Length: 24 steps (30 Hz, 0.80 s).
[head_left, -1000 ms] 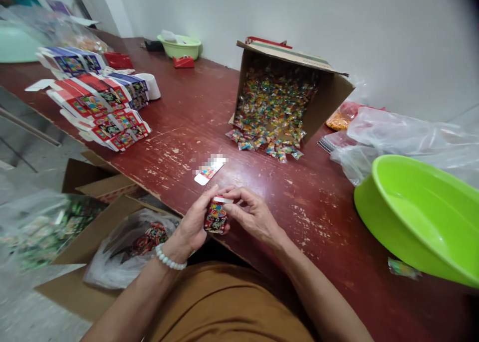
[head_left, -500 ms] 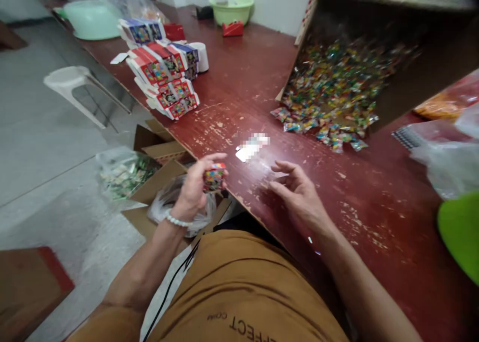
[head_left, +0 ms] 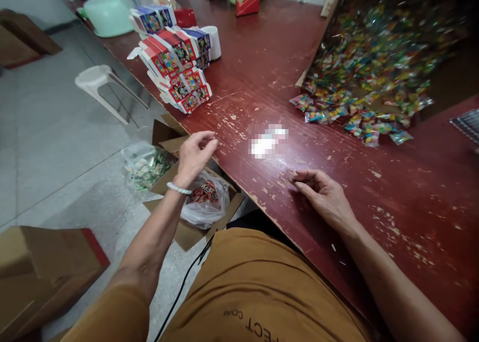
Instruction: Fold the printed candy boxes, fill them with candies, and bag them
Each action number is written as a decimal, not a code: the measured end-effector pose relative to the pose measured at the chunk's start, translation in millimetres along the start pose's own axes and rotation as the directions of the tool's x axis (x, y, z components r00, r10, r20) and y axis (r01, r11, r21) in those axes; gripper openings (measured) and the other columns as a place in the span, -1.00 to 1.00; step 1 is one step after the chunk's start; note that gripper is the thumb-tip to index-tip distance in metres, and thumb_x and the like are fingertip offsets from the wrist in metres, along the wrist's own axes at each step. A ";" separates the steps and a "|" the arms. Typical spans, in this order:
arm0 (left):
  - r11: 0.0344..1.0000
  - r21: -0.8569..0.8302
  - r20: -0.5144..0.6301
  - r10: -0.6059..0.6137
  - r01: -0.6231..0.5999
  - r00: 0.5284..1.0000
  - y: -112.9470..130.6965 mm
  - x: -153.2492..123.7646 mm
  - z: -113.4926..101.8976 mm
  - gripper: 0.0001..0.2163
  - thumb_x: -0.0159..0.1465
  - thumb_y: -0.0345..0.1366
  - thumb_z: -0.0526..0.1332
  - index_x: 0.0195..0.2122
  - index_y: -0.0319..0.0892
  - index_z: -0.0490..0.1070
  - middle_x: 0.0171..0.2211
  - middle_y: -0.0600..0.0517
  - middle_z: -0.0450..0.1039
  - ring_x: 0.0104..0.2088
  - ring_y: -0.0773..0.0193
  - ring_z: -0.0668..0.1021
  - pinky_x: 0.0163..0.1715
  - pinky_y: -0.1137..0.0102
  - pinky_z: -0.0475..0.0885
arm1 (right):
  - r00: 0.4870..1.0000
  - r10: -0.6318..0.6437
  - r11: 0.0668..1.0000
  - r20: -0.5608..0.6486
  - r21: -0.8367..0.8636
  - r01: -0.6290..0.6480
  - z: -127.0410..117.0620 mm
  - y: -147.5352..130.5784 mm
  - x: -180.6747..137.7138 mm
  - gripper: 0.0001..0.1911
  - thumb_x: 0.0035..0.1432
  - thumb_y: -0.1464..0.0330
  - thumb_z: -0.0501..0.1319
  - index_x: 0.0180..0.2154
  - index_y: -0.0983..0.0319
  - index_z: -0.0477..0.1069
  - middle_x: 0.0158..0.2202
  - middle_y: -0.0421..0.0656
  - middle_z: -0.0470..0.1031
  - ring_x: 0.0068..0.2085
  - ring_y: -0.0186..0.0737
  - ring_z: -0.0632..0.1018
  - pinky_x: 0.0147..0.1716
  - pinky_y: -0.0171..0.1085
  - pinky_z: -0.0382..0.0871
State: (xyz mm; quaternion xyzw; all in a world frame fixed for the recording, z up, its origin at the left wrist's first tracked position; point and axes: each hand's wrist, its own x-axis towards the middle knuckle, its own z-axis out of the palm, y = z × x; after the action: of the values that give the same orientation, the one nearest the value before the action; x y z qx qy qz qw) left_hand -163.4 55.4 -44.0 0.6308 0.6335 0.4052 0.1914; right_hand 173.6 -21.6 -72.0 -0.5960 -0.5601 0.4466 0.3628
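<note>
My left hand [head_left: 196, 155] hangs over the table's near edge, above an open carton. Its fingers are loosely curled, a little apart from the thumb, with nothing visible between them. Under it, a clear plastic bag [head_left: 220, 210] sits in the carton [head_left: 187, 235] and holds several small red patterned boxes [head_left: 205, 193]. Low over the red-brown table [head_left: 243, 177] is my right hand [head_left: 324, 192], its thumb and fingertips slightly apart and empty. Wrapped candies [head_left: 362, 95] spill from a tipped cardboard box [head_left: 316, 48] beyond my right hand.
Stacked printed cartons [head_left: 175, 58] stand at the far left of the table, beside a white cup [head_left: 212, 42]. A red tape dispenser [head_left: 247, 5] is farther back. On the floor are a white stool [head_left: 95, 78], a bag of green packets [head_left: 147, 165] and a cardboard box [head_left: 48, 272].
The small printed box has left my left hand, and red boxes now show in the bag below. My right hand's thumb and fingertips have come closer together. The view has shifted.
</note>
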 end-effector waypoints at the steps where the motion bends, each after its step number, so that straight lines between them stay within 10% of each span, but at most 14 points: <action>1: 0.991 0.093 0.058 0.089 -0.094 0.994 10.7 8.1 14.0 -0.62 0.26 -0.08 0.25 0.00 -0.21 0.52 -0.10 -0.10 0.56 -0.17 0.14 0.53 -0.05 0.27 0.37 | 1.000 -0.013 1.000 -0.013 -0.011 0.013 -0.5 0.3 0.5 -0.66 0.14 0.14 0.28 -0.14 0.22 0.47 -0.36 -0.15 0.57 -0.49 -0.32 0.45 -0.50 -0.32 0.33; 9: 0.816 0.502 0.371 0.096 -0.287 0.924 61.1 25.4 83.1 -0.42 0.21 0.23 0.20 0.08 -0.07 0.47 -0.02 -0.17 0.43 -0.01 -0.11 0.42 -0.09 0.15 0.29 | 0.996 -0.073 0.997 -0.054 -0.006 0.073 0.8 -1.3 6.0 -0.75 0.14 0.22 0.26 -0.20 0.24 0.48 -0.39 -0.17 0.55 -0.43 -0.28 0.49 -0.43 -0.31 0.36; 17: 0.848 0.496 0.417 -0.047 -0.184 0.908 68.1 43.5 94.7 -0.47 0.13 0.06 0.34 0.04 -0.14 0.42 0.00 -0.16 0.46 -0.02 -0.06 0.49 -0.20 0.25 0.33 | 0.997 -0.059 0.997 -0.054 -0.045 0.057 1.7 -3.9 8.8 -0.79 0.12 0.26 0.24 -0.23 0.23 0.48 -0.45 -0.21 0.50 -0.46 -0.31 0.45 -0.46 -0.34 0.31; 24: 0.882 0.462 0.421 -0.125 -0.094 0.898 74.5 45.9 90.9 -0.77 0.18 -0.06 0.31 -0.24 -0.07 0.53 -0.30 0.06 0.60 -0.26 0.18 0.59 -0.40 0.40 0.30 | 0.990 0.133 0.952 -0.048 0.282 -0.115 0.8 -13.1 17.5 -0.62 -0.01 0.18 0.30 -0.16 0.23 0.44 -0.36 -0.20 0.50 -0.50 -0.36 0.47 -0.60 -0.41 0.31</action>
State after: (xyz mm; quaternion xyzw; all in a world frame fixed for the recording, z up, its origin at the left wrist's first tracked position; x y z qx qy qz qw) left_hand -52.8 114.7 -29.9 0.7278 0.6582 0.0846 0.1731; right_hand 167.9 -2.9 -62.3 -0.5874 -0.4407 0.5229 0.4328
